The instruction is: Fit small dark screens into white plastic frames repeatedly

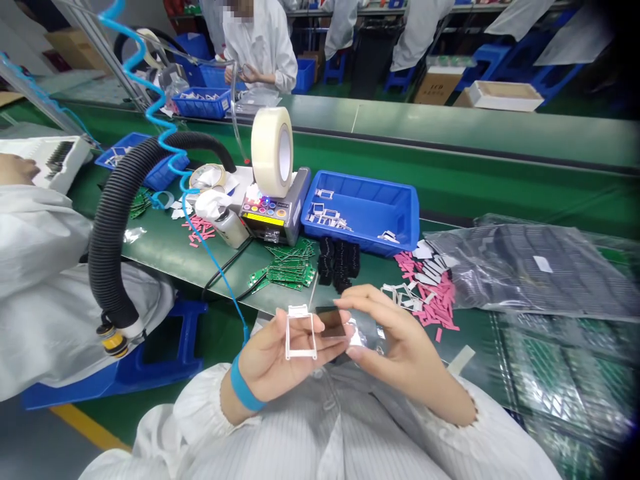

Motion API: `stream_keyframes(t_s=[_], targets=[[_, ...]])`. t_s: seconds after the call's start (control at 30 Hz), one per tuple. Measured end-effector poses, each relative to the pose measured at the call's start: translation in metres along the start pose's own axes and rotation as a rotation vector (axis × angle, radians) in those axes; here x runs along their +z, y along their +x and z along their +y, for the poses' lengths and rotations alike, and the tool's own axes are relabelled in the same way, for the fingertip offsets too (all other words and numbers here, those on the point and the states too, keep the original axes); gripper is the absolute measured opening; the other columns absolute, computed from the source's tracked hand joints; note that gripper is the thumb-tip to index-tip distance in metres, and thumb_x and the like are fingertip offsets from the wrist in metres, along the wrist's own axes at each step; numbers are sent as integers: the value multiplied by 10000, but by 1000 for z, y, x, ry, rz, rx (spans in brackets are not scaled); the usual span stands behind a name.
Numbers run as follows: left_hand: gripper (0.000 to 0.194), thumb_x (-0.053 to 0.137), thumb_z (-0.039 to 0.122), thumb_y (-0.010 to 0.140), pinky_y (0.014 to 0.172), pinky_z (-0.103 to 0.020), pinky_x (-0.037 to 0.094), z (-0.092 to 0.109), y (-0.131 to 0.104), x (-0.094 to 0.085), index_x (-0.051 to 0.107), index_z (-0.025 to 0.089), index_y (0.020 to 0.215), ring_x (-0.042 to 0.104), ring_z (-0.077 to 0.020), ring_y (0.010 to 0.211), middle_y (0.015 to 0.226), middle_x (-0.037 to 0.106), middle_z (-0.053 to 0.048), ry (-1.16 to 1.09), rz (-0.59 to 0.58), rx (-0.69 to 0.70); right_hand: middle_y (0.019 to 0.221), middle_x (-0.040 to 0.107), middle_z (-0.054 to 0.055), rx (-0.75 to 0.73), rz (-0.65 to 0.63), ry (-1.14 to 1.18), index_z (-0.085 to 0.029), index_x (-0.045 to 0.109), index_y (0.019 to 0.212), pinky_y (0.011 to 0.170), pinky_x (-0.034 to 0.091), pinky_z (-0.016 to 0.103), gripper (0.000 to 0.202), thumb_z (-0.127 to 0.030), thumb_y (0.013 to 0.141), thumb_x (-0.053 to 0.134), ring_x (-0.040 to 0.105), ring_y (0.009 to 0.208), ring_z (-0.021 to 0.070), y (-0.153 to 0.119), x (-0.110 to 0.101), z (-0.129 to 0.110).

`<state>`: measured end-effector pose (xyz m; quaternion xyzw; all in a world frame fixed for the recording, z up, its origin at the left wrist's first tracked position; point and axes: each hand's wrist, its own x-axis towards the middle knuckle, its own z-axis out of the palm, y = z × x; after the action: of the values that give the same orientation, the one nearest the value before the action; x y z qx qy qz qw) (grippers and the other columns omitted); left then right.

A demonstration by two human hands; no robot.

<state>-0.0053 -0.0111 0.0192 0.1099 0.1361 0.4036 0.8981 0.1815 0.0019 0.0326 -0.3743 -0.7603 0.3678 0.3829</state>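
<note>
Workbench (160, 250) — one held frame (301, 355)

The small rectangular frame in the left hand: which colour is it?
The small rectangular frame is white; it shows best in the head view.

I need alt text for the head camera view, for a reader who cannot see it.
The person's left hand holds a small white frame, and the right hand grips a thin glossy piece beside it. Beyond, a green bench bears a blue bin with pale frames, a tape dispenser and piled circuit boards.
</note>
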Motion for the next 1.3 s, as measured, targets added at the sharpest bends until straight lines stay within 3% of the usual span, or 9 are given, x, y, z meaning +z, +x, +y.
stream_keyframes(t_s=[0.23,0.37,0.57,0.73,0.87,0.97,1.1,1.2,1.3], targets=[[429,661,525,690,993,-415,391,-2,2,-3,723,132,852,618,-267,1036,1044,712,-118,166,77,36,851,550,38,-84,135,-123,-223,553,942,721,452,362,215,-225,735,612,535,813,197,7,1,7],[500,699,557,621,800,-340,483,-9,9,-11,717,128,878,667,-228,821,820,736,-97,391,171,154,819,546,32,-205,226,-427,-231,563,907,890,357,518,203,-269,721,634,520,822,223,9,-5,-11],[496,690,612,573,532,-246,450,-15,17,-19,724,173,802,610,-149,556,619,688,-33,451,83,204,760,608,7,-288,202,-590,-226,595,859,1005,180,624,170,-259,699,643,530,911,255,10,5,-23],[511,685,626,558,553,-249,453,-14,20,-20,733,158,758,608,-151,584,613,673,-35,514,6,168,773,623,8,-327,149,-612,-216,609,899,1022,152,630,208,-280,706,650,528,918,253,4,-1,-20],[435,717,551,588,650,-287,492,-19,20,-20,738,190,830,646,-183,694,740,723,-38,471,25,254,851,654,22,-306,140,-667,-195,611,1006,1046,138,608,221,-229,790,573,525,940,242,-1,5,-22],[386,702,507,641,809,-333,493,-28,22,-27,728,238,917,654,-225,894,936,744,-30,356,149,344,1193,594,127,-253,29,-799,-105,534,1207,1045,125,620,479,-442,869,487,456,1112,326,-7,18,-23],[326,653,505,697,863,-320,489,-38,27,-42,720,275,918,645,-197,954,956,745,1,168,254,289,1470,285,211,-134,-137,-894,-62,348,1376,1011,180,659,905,-741,778,339,247,1305,436,-16,19,-18],[320,657,484,705,898,-379,488,-39,29,-51,708,271,938,654,-206,946,918,752,-5,96,210,172,1434,373,175,59,-81,-793,-118,241,1431,1030,281,557,797,-664,853,310,364,1287,321,-22,-9,0],[327,693,439,691,930,-428,476,-37,30,-55,693,268,970,655,-217,952,930,755,-4,78,129,107,1244,585,92,474,120,-842,-186,405,1349,943,414,372,462,-394,939,369,541,1117,207,-25,-52,42]])
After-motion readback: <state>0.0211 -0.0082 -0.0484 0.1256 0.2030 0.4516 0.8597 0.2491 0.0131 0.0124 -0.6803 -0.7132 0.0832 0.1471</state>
